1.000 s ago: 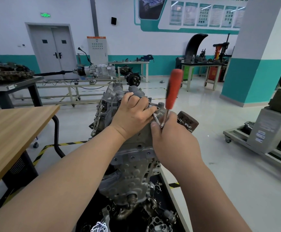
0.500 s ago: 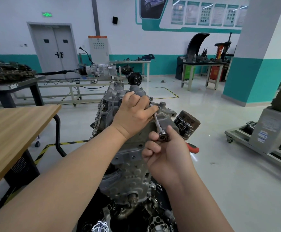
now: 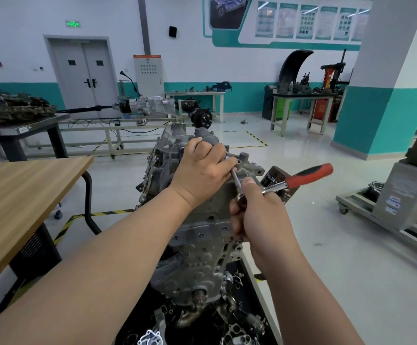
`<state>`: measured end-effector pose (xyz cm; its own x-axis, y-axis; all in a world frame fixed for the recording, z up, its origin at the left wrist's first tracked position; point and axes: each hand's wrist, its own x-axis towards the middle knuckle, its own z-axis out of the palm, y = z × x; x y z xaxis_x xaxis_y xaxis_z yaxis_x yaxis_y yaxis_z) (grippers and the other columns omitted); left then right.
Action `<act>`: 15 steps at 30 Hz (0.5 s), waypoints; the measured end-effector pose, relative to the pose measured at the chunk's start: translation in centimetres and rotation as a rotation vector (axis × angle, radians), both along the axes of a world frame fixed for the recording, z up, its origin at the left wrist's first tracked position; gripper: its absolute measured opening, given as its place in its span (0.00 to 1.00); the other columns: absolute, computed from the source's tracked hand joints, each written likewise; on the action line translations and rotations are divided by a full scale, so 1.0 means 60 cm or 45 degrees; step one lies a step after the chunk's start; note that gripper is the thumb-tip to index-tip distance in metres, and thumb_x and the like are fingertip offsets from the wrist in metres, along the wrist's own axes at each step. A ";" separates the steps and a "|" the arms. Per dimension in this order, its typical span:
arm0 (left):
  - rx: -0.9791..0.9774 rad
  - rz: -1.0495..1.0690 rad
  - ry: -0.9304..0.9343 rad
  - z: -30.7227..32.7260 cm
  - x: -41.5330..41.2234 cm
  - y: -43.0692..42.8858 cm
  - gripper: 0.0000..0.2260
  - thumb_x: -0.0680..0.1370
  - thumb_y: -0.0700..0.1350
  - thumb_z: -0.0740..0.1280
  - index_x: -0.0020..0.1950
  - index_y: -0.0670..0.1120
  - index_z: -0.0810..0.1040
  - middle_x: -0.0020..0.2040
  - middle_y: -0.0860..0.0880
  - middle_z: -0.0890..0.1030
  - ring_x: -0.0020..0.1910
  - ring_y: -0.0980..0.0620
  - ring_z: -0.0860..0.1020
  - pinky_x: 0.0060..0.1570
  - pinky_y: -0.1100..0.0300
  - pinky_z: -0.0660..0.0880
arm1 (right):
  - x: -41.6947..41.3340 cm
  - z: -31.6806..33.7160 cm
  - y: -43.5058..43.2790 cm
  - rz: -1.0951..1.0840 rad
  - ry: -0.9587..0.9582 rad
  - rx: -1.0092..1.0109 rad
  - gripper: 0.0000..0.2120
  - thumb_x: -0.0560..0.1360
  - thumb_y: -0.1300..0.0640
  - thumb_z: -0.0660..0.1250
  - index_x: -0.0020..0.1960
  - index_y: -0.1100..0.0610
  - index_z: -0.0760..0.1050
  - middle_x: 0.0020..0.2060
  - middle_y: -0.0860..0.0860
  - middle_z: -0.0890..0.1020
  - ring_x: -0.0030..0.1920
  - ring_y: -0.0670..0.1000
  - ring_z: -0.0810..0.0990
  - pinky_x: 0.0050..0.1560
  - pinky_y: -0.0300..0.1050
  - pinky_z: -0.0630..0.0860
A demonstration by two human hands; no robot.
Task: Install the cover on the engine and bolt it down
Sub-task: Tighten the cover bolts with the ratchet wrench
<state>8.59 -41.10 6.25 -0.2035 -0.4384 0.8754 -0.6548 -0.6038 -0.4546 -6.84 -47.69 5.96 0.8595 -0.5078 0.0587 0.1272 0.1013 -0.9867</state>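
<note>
While the cover (image 3: 202,255) sits seated against the front face of the engine (image 3: 170,155), which stands to the right of the wooden counter (image 3: 21,192), the left hand (image 3: 202,170) rests clenched over the upper part of the casting. Its fingertips (image 3: 230,161) pinch the far end of the extension bar (image 3: 234,178), holding it onto a bolt (the bolt head itself is hidden under the fingers). The bar's long axis runs from that bolt down and toward the person, ending at the ratchet head (image 3: 241,199). The right hand (image 3: 259,215) is closed around the ratchet at that near end. The red handle (image 3: 309,175) projects to the right and slightly upward, crossing in front of the oil filter (image 3: 273,176). The next swing, by judgement, turns about the bar's axis, so the left hand must keep the far end centred.
</note>
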 end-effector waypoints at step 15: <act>-0.056 -0.038 0.063 -0.004 0.004 0.000 0.04 0.68 0.41 0.74 0.42 0.46 0.84 0.33 0.45 0.75 0.42 0.48 0.63 0.52 0.49 0.70 | 0.012 0.007 -0.003 -0.086 -0.028 -0.233 0.11 0.81 0.49 0.58 0.46 0.56 0.70 0.28 0.48 0.76 0.21 0.46 0.70 0.21 0.36 0.67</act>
